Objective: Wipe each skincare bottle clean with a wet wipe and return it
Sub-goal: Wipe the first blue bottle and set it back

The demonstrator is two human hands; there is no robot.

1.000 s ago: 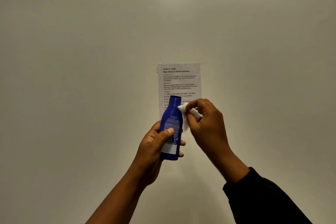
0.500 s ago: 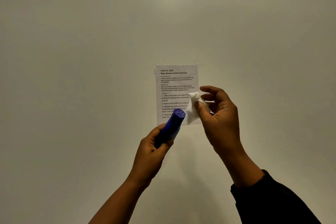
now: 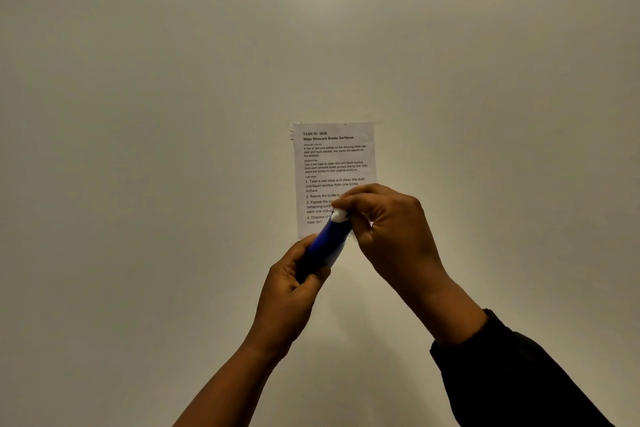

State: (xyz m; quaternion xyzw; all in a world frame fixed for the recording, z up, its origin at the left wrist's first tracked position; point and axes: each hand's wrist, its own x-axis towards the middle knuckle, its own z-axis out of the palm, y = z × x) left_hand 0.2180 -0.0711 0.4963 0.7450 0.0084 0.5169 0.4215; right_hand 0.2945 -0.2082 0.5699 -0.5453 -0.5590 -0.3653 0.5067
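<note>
A dark blue skincare bottle [image 3: 323, 246] is held up in front of a plain wall, tilted so its top end points up and to the right. My left hand [image 3: 289, 291] grips its lower part. My right hand [image 3: 391, 229] pinches a white wet wipe [image 3: 338, 216] and presses it over the bottle's top end. Fingers hide the cap and most of the wipe. Both hands are raised at mid-frame, close together.
A printed task sheet [image 3: 334, 163] is taped to the pale wall [image 3: 173, 114] right behind the hands; its lower part is covered by them. A dark sleeve [image 3: 512, 378] covers my right forearm. No table or other bottles are in view.
The bottle went from upright to tilted toward the right. My right hand lifted the wipe away, then brought it back down onto the bottle's top end.
</note>
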